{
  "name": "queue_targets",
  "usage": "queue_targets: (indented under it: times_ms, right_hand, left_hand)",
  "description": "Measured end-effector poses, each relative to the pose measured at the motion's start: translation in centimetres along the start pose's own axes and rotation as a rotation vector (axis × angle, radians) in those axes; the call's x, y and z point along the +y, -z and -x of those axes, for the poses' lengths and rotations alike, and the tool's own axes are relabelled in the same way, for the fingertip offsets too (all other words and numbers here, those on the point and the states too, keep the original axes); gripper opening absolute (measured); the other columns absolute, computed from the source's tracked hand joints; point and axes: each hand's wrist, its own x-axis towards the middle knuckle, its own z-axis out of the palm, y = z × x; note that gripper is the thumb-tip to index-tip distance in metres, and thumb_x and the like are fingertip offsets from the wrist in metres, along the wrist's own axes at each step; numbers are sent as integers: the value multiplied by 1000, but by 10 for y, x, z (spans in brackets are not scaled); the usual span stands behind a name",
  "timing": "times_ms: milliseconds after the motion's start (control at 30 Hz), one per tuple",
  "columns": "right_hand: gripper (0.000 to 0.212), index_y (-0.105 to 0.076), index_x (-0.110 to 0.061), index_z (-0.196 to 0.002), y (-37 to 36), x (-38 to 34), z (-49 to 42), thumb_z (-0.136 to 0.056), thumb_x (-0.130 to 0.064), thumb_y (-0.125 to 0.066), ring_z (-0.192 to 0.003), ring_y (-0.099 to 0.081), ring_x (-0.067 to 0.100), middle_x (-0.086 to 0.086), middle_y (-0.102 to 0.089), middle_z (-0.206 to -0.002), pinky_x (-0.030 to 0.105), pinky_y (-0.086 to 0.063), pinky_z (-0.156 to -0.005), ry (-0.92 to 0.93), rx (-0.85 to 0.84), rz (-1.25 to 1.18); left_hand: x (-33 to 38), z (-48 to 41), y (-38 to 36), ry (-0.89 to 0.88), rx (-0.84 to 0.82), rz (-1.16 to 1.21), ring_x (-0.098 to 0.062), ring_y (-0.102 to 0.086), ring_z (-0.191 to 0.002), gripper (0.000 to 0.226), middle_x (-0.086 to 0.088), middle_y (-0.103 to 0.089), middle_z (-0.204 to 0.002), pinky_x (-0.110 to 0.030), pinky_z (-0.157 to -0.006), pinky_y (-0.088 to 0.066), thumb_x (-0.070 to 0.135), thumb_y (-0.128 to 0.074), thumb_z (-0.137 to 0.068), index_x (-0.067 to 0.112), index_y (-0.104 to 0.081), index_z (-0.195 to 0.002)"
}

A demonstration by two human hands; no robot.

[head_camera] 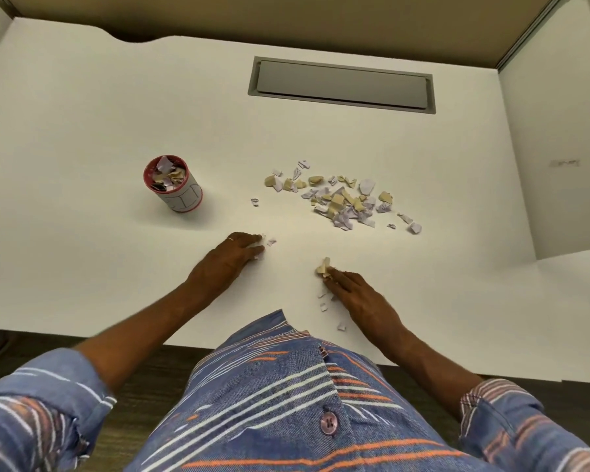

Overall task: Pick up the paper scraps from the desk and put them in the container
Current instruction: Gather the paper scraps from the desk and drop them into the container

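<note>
A heap of white, lilac and tan paper scraps (343, 199) lies on the white desk (116, 114), right of centre. A small round container (172, 183) with a red rim stands to its left, with scraps inside. My left hand (234, 253) rests on the desk in front of the container, fingers pinching white scraps; one loose scrap (271, 242) lies just beyond its fingertips. My right hand (353, 294) is nearer the desk's front edge, its fingertips closed on tan scraps (323, 268). A few white bits (323, 306) lie beside it.
A grey cable hatch (341, 85) is set into the desk at the back. White partition walls (556, 148) close in the right side. Two tiny scraps (254, 201) lie between the container and the heap. My striped shirt covers the desk's near edge.
</note>
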Motion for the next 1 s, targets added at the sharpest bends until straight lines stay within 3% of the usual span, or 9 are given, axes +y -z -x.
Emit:
queue_targets:
  times_ms: [67, 133, 200, 333, 467, 600, 767, 900, 1000]
  right_hand:
    - [68, -52, -8, -144, 3, -1, -4, -87, -17, -15, -128, -52, 34, 14, -49, -150, 42, -57, -87, -26, 10, -7]
    - [58, -58, -9, -137, 5, -2, -9, -89, -13, -26, -119, -59, 35, 13, -57, -142, 43, -59, -81, -53, 38, -16]
    - [44, -64, -9, -128, 4, -3, -15, -87, 1, -51, -108, -64, 35, 13, -65, -130, 41, -59, -79, -74, 74, -30]
    - [28, -72, -13, -113, -3, -2, -29, -86, -6, -74, -102, -68, 31, 8, -72, -116, 31, -51, -89, -152, 171, -98]
    - [24, -77, -8, -96, 3, -8, -42, -76, 5, -77, -91, -74, 31, 9, -77, -100, 23, -44, -86, -244, 277, -230]
    - [21, -78, -9, -95, 9, -21, -47, -78, 3, -78, -86, -74, 30, 8, -77, -94, 22, -45, -81, -330, 343, -274]
    - [19, -79, -13, -98, 13, -31, -48, -84, 0, -74, -88, -73, 24, 5, -78, -96, 36, -57, -82, -417, 446, -369]
    - [18, -78, -15, -98, 15, -41, -51, -86, -2, -74, -86, -70, 16, 2, -78, -96, 20, -47, -79, -494, 448, -408]
    - [18, -78, -16, -97, 15, -53, -53, -85, -2, -74, -83, -68, 9, -1, -77, -94, 4, -42, -76, -511, 454, -441]
  left_hand:
    - [-4, 2, -3, 53, -2, 3, -11, -55, -118, 31, 5, -59, -129, -22, -108, -36, 38, -58, -94, 29, -64, -123]
    - [-8, 1, -6, 23, 18, 64, -20, -57, -116, 27, -4, -62, -126, -11, -106, -30, 21, -60, -94, 19, -68, -120]
    - [-9, -2, -3, 36, 45, 115, -22, -60, -113, 24, -5, -65, -121, -12, -103, -36, 11, -62, -91, 14, -71, -114]
    - [6, -13, 14, 188, 165, 328, -25, -67, -102, 21, -10, -71, -110, -4, -100, -37, 2, -72, -84, 6, -75, -104]
    - [21, -16, 57, 278, 332, 608, -18, -71, -95, 20, -11, -73, -105, -29, -92, -56, -4, -70, -83, 1, -74, -102]
    - [8, -20, 108, 398, 448, 754, -9, -70, -92, 20, -6, -74, -100, -26, -83, -57, -5, -67, -84, 5, -75, -100]
    - [-53, -22, 157, 537, 452, 602, 12, -62, -80, 16, 0, -73, -93, -8, -76, -48, 6, -72, -82, 12, -78, -96]
    - [-96, -30, 175, 539, 266, 410, -7, -65, -91, 21, -2, -74, -101, -16, -81, -50, 14, -70, -83, 17, -78, -102]
    - [-111, -40, 176, 516, 161, 329, -12, -67, -93, 22, -1, -74, -102, -14, -72, -48, 13, -69, -83, 19, -77, -103]
